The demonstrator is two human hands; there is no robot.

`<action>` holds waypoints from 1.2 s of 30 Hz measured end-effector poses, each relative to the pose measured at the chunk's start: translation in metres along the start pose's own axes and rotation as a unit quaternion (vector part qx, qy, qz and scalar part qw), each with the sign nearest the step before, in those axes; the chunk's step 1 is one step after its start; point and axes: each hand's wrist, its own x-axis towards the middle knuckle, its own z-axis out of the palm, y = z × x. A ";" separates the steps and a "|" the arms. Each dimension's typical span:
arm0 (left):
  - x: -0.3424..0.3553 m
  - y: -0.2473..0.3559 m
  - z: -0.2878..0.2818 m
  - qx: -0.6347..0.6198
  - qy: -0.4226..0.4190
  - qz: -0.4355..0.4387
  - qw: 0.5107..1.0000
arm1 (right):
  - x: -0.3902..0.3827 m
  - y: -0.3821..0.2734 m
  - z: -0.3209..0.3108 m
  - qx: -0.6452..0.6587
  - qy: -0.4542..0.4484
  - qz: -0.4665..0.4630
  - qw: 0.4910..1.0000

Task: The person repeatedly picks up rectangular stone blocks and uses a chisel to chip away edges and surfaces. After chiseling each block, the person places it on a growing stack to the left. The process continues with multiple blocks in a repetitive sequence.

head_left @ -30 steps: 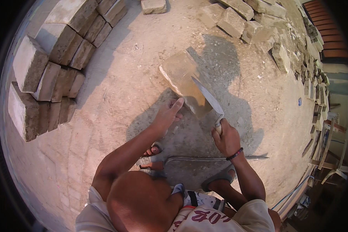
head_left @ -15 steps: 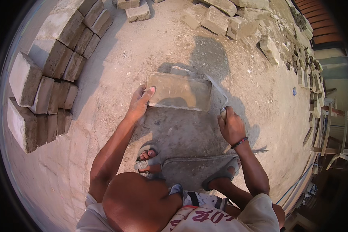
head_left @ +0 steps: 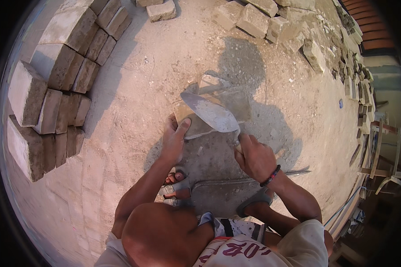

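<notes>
A grey-brown rectangular block (head_left: 186, 110) lies in front of me at ground level, and my left hand (head_left: 173, 139) grips its left end with the thumb on top. In my right hand (head_left: 257, 159) is a trowel (head_left: 211, 113), its handle wrapped by my fingers. The trowel's broad pale blade slants across the block and hides its middle, so I cannot tell whether the blade touches it. Just beyond the block is a smaller pale chunk (head_left: 213, 82).
Stacked blocks (head_left: 60, 64) stand at the left. Loose blocks (head_left: 253, 21) and rubble lie at the far right. A thin dark rod (head_left: 245, 180) lies by my sandalled feet. Wooden frames (head_left: 378, 151) stand at the right edge.
The trowel has swung left from beside the block to over it, its blade now broad side in view. My left hand has shifted slightly down and right, and the block's left end sits lower.
</notes>
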 end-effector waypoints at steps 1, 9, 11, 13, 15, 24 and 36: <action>0.006 0.008 0.003 0.004 -0.016 -0.025 1.000 | 0.000 0.004 0.002 -0.028 -0.004 0.007 1.000; 0.006 0.024 0.021 -0.096 0.038 -0.076 0.992 | 0.018 0.084 -0.016 -0.032 0.053 0.121 0.991; -0.004 0.011 0.032 -0.136 0.039 -0.067 0.988 | 0.001 0.030 -0.001 0.009 0.073 0.061 0.995; -0.018 -0.003 0.037 -0.175 0.048 -0.032 0.983 | -0.007 0.023 0.016 0.008 0.055 0.030 0.998; -0.017 -0.015 0.038 -0.157 0.042 -0.021 0.986 | -0.009 0.058 0.047 -0.032 0.041 0.058 0.997; -0.019 -0.014 0.034 -0.137 0.044 -0.028 0.989 | -0.011 0.048 0.023 0.059 0.071 0.092 0.991; -0.018 -0.016 0.038 -0.126 0.034 -0.034 0.991 | -0.013 0.056 0.037 0.147 0.143 0.074 0.976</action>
